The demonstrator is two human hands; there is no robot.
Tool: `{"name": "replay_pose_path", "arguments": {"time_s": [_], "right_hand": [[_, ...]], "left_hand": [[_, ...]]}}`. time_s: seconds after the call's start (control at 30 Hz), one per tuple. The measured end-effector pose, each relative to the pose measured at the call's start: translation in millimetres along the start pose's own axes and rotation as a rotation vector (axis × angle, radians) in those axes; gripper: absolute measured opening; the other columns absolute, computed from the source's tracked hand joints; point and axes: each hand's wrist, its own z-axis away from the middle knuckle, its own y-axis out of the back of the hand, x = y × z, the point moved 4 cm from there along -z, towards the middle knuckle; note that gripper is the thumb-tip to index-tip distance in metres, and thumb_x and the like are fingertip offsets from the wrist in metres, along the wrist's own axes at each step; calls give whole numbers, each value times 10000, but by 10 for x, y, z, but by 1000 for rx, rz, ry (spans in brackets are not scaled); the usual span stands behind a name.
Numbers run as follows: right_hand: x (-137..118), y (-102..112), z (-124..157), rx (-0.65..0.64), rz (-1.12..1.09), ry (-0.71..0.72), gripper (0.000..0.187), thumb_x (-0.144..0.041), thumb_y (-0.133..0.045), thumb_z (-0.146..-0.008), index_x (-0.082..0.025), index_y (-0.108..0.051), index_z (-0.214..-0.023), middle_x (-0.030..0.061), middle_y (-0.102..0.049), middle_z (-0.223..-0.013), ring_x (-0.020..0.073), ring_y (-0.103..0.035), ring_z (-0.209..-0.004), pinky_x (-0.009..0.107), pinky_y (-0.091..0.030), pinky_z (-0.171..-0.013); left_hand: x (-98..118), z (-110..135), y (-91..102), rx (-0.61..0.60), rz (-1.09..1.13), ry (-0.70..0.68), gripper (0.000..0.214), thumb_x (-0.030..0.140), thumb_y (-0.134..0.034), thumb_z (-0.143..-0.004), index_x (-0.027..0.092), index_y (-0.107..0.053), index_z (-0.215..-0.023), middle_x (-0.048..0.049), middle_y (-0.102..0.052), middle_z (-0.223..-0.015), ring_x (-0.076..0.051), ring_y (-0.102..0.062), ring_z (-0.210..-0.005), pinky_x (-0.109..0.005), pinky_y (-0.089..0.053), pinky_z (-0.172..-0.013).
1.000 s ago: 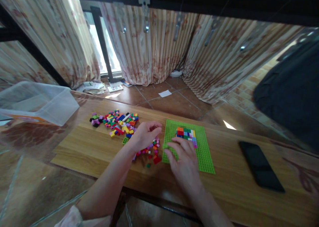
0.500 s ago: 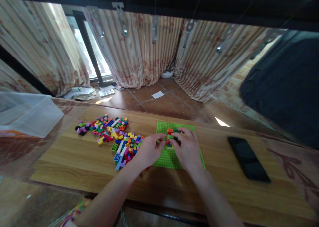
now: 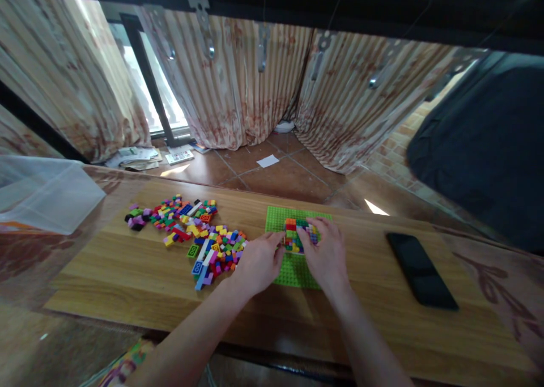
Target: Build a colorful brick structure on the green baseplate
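Note:
A green studded baseplate (image 3: 297,276) lies on the wooden table, with a low block of multicoloured toy bricks (image 3: 291,235) on its upper middle. My left hand (image 3: 261,262) is at the block's left side, thumb and fingers closed against that edge. From the right, my right hand (image 3: 327,248) reaches over the block, its fingers bent around the right part and the thumb near the front. Between the hands, red, orange, green, yellow and blue bricks show. The fingers cover the block's right end and part of its left edge.
Loose bricks (image 3: 212,245) of many colours spread left of the baseplate. A black phone (image 3: 421,271) lies to the right on the wooden table (image 3: 140,279). At the far left stands a translucent plastic bin (image 3: 55,197). A dark bar (image 3: 272,1) crosses the top.
My right hand has shifted slightly right, uncovering more of the brick block's middle. My left hand's fingers have drawn closer together at the block's left edge.

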Motion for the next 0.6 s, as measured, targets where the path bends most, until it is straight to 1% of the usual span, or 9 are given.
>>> {"name": "replay_pose_path", "arguments": {"time_s": [0.07, 0.13, 0.3, 0.47, 0.6], "right_hand": [[32, -23, 7, 24, 0, -42, 391, -413, -561, -838, -142, -642, -1108, 168, -593, -1141, 297, -507, -1105, 497, -382, -959], [56, -65, 18, 20, -21, -90, 430, -430, -568, -822, -135, -626, -1130, 167, -597, -1142, 295, -510, -1104, 495, -373, -967], [71, -148, 39, -3, -81, -186, 457, -433, -564, -805, -136, -610, -1149, 165, -613, -1114, 288, -541, -1053, 471, -399, -935], [79, -169, 42, -1, -109, -199, 444, -415, -562, -800, -151, -605, -1154, 161, -609, -1124, 282, -557, -1035, 464, -417, -915], [82, -169, 35, 1, -108, -191, 434, -401, -573, -792, -156, -609, -1148, 155, -616, -1109, 278, -564, -1025, 461, -428, -900]], "left_hand": [[7, -4, 6, 1, -13, 1, 325, 186, -430, -885, 163, -570, -1178, -96, -668, -1007, -229, -649, -869, -353, -512, -779], [14, -7, 8, -2, -33, 7, 324, 182, -442, -880, 169, -567, -1179, -89, -666, -1008, -224, -651, -872, -349, -516, -781], [39, -7, -11, -22, -96, 7, 319, 199, -453, -887, 171, -543, -1192, -81, -659, -1029, -218, -652, -908, -344, -520, -810], [64, 1, -52, -37, -187, -11, 324, 228, -419, -911, 157, -502, -1216, -90, -649, -1047, -222, -647, -918, -343, -526, -793], [87, 7, -100, -43, -260, -27, 337, 219, -393, -918, 130, -473, -1233, -107, -638, -1054, -230, -645, -898, -352, -532, -770]]}}
